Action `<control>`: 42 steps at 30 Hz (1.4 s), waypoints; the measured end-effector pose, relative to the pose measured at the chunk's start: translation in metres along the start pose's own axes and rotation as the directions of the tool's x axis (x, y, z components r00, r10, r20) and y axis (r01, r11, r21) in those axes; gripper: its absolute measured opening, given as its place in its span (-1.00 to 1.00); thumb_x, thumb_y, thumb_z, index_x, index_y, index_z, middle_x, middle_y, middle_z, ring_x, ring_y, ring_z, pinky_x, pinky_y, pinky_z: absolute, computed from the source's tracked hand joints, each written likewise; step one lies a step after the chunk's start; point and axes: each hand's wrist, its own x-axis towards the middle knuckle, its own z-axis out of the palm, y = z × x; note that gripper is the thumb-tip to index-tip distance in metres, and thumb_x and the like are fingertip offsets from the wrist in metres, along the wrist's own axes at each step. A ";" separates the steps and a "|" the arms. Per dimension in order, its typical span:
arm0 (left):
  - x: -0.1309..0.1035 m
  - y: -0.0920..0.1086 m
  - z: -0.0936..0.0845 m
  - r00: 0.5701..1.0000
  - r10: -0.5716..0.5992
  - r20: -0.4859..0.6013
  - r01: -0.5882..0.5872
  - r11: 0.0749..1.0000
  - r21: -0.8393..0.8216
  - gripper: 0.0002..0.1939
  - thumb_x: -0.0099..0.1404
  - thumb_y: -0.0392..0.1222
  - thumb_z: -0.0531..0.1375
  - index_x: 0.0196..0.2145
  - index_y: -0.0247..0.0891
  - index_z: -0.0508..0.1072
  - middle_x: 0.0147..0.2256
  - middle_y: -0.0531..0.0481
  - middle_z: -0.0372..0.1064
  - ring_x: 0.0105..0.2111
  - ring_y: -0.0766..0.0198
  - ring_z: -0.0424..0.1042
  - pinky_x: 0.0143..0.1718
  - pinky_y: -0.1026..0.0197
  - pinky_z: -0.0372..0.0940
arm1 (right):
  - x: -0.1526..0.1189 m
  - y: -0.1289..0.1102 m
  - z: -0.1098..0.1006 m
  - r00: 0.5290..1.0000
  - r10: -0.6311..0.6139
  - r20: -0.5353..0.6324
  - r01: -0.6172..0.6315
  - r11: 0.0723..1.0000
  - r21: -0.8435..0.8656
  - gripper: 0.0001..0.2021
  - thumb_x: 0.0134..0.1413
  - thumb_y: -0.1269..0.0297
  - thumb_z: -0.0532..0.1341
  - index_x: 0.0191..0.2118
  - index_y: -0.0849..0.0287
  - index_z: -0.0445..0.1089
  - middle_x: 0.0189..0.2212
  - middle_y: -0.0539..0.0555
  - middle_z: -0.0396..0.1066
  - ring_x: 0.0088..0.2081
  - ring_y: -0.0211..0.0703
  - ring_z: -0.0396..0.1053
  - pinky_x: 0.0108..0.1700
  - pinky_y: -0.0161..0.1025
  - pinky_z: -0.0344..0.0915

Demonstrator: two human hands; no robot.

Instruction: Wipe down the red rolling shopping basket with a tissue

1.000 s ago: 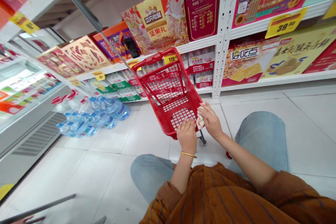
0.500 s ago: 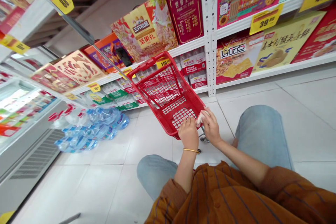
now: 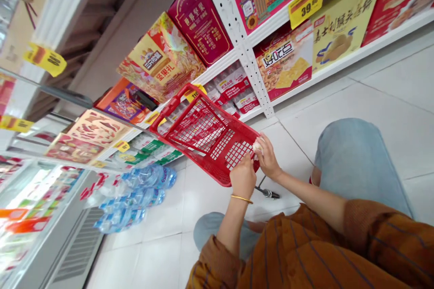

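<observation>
A red plastic shopping basket cart (image 3: 220,162) with mesh walls stands tilted in front of me, its handle end pointing away toward the shelves. My left hand (image 3: 243,175), with a gold bangle at the wrist, has its fingers curled over the near rim of the basket. Right beside it, my right hand (image 3: 268,158) pinches a crumpled white tissue or cloth (image 3: 257,146) against the corner of the same rim. The fingertips of both hands are partly hidden. Below the basket a caster wheel (image 3: 271,194) shows on its metal leg.
White shelving (image 3: 249,49) with boxed snacks and yellow price tags runs across the far side. Blue-capped water bottles (image 3: 135,194) stand in packs on the tiled floor at left, beside a refrigerated case (image 3: 73,244). My bent knee (image 3: 359,162) is at right.
The view has tilted and shifted, so the shelves and basket appear more slanted. My left fingers have curled further over the rim. My right hand stays at the corner with the white tissue or cloth.
</observation>
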 end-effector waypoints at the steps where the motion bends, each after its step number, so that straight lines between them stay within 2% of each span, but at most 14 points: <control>1: 0.004 -0.004 -0.006 0.997 0.038 0.064 -0.040 0.999 0.027 -0.60 0.45 -0.14 -0.04 0.15 -0.30 0.31 -0.20 -0.18 0.56 -0.28 0.17 0.57 -0.26 0.21 0.43 | -0.001 0.002 0.002 1.000 -0.004 0.004 0.004 1.000 0.004 -0.52 0.35 0.21 -0.04 0.33 0.06 -0.06 0.32 0.22 -0.02 0.34 -0.01 -0.02 0.29 0.15 0.12; 2: 0.009 -0.008 -0.011 0.993 0.072 0.092 -0.077 0.996 0.047 -0.58 0.46 -0.10 -0.06 0.16 -0.31 0.31 -0.19 -0.19 0.55 -0.23 0.14 0.56 -0.21 0.17 0.43 | -0.002 0.005 0.003 1.000 -0.006 0.008 0.006 1.000 0.010 -0.51 0.35 0.22 -0.05 0.34 0.05 -0.09 0.33 0.22 -0.03 0.34 -0.01 -0.03 0.29 0.16 0.11; 3: 0.015 -0.011 -0.014 0.988 0.125 0.092 -0.130 0.990 0.050 -0.56 0.46 -0.09 -0.08 0.17 -0.34 0.29 -0.10 -0.24 0.51 -0.10 0.10 0.53 -0.10 0.12 0.41 | -0.004 0.007 0.004 1.000 -0.005 0.013 0.005 1.000 0.019 -0.49 0.35 0.22 -0.05 0.35 0.04 -0.11 0.33 0.21 -0.03 0.34 -0.02 -0.03 0.30 0.16 0.11; 4: 0.021 -0.013 -0.017 0.978 0.194 0.079 -0.197 0.979 0.043 -0.53 0.46 -0.08 -0.08 0.20 -0.37 0.24 0.04 -0.29 0.42 0.06 0.07 0.42 0.03 0.07 0.35 | -0.008 0.009 0.004 1.000 0.001 0.023 -0.002 1.000 0.031 -0.48 0.36 0.21 -0.06 0.36 0.03 -0.14 0.34 0.20 -0.04 0.34 -0.02 -0.03 0.30 0.15 0.11; 6: 0.033 -0.016 -0.016 0.936 0.345 0.062 -0.346 0.938 0.004 -0.46 0.45 -0.07 -0.06 0.28 -0.41 0.08 0.27 -0.31 0.11 0.29 0.04 0.07 0.25 -0.02 0.13 | -0.016 0.013 0.004 0.999 0.018 0.051 -0.021 0.997 0.068 -0.45 0.35 0.16 -0.06 0.38 0.04 -0.18 0.35 0.20 -0.05 0.34 -0.01 -0.03 0.30 0.15 0.12; 8: 0.040 -0.020 -0.011 0.885 0.459 0.082 -0.455 0.889 -0.055 -0.35 0.43 -0.04 -0.03 0.34 -0.40 -0.11 0.36 -0.28 -0.16 0.37 0.05 -0.22 0.33 -0.08 -0.04 | -0.024 0.014 0.003 0.997 0.042 0.071 -0.049 0.993 0.106 -0.43 0.35 0.12 -0.05 0.38 0.04 -0.20 0.34 0.21 -0.04 0.34 -0.01 -0.02 0.29 0.14 0.14; 11: 0.044 -0.029 -0.002 0.843 0.520 0.140 -0.500 0.852 -0.155 -0.25 0.43 -0.01 -0.04 0.37 -0.39 -0.34 0.38 -0.32 -0.35 0.38 0.03 -0.39 0.34 -0.14 -0.09 | -0.030 0.008 0.002 0.991 0.121 0.050 -0.126 0.983 0.131 -0.44 0.34 0.19 -0.02 0.38 0.04 -0.17 0.33 0.19 0.00 0.33 -0.03 0.01 0.29 0.12 0.13; 15: 0.043 -0.042 0.002 0.812 0.558 0.172 -0.510 0.821 -0.258 -0.21 0.44 0.06 -0.12 0.35 -0.33 -0.54 0.38 -0.33 -0.52 0.37 0.00 -0.49 0.33 -0.21 -0.15 | -0.020 -0.005 0.018 0.992 0.125 0.004 -0.124 0.978 0.169 -0.43 0.34 0.26 -0.04 0.39 0.03 -0.21 0.37 0.18 -0.11 0.36 -0.01 -0.08 0.33 0.14 0.06; 19: 0.044 -0.047 -0.003 0.776 0.602 0.187 -0.548 0.791 -0.270 -0.16 0.41 0.19 -0.17 0.34 -0.31 -0.58 0.38 -0.30 -0.62 0.36 -0.06 -0.57 0.33 -0.26 -0.23 | -0.015 -0.005 0.045 0.997 0.070 -0.017 -0.065 0.975 0.213 -0.40 0.36 0.28 -0.10 0.39 -0.04 -0.39 0.41 0.10 -0.34 0.40 -0.01 -0.26 0.35 0.16 -0.01; 22: 0.045 -0.048 -0.006 0.760 0.611 0.223 -0.563 0.789 -0.247 -0.09 0.37 0.26 -0.14 0.34 -0.31 -0.59 0.37 -0.28 -0.72 0.35 -0.10 -0.62 0.33 -0.28 -0.26 | -0.022 0.004 0.058 1.000 0.006 0.004 -0.006 0.970 0.242 -0.38 0.36 0.27 -0.09 0.39 -0.05 -0.44 0.42 0.07 -0.43 0.40 -0.02 -0.31 0.35 0.15 -0.03; 26: 0.047 -0.050 -0.010 0.742 0.624 0.244 -0.584 0.781 -0.222 -0.05 0.34 0.30 -0.13 0.33 -0.29 -0.61 0.36 -0.27 -0.79 0.35 -0.11 -0.64 0.32 -0.30 -0.30 | -0.037 0.020 0.064 0.996 -0.063 0.056 0.047 0.967 0.252 -0.38 0.37 0.26 -0.08 0.39 -0.01 -0.44 0.42 0.08 -0.47 0.40 -0.04 -0.36 0.36 0.13 -0.06; 34: 0.048 -0.058 -0.018 0.711 0.621 0.330 -0.586 0.783 -0.211 -0.03 0.33 0.30 -0.08 0.33 -0.26 -0.61 0.34 -0.28 -0.88 0.32 -0.17 -0.71 0.28 -0.38 -0.31 | -0.068 0.046 0.071 0.985 -0.081 0.153 0.050 0.979 0.198 -0.37 0.37 0.37 -0.09 0.38 -0.07 -0.48 0.41 0.12 -0.45 0.40 -0.05 -0.39 0.33 0.16 -0.02; 38: 0.052 -0.064 -0.023 0.664 0.649 0.371 -0.629 0.753 -0.192 0.02 0.31 0.27 0.01 0.33 -0.27 -0.62 0.31 -0.29 -0.94 0.31 -0.21 -0.75 0.26 -0.42 -0.28 | -0.077 0.054 0.069 0.975 -0.079 0.206 0.034 0.976 0.214 -0.37 0.37 0.40 -0.10 0.37 -0.13 -0.49 0.42 0.07 -0.43 0.40 -0.11 -0.41 0.33 0.12 0.00; 42: 0.057 -0.077 -0.032 0.559 0.682 0.471 -0.704 0.691 -0.166 0.03 0.31 0.23 0.06 0.34 -0.28 -0.58 0.36 -0.37 -0.73 0.34 -0.18 -0.62 0.28 -0.37 -0.18 | -0.082 0.060 0.060 0.969 -0.075 0.234 0.021 0.974 0.224 -0.38 0.37 0.41 -0.09 0.38 -0.09 -0.43 0.41 0.08 -0.37 0.40 -0.11 -0.40 0.35 0.12 -0.06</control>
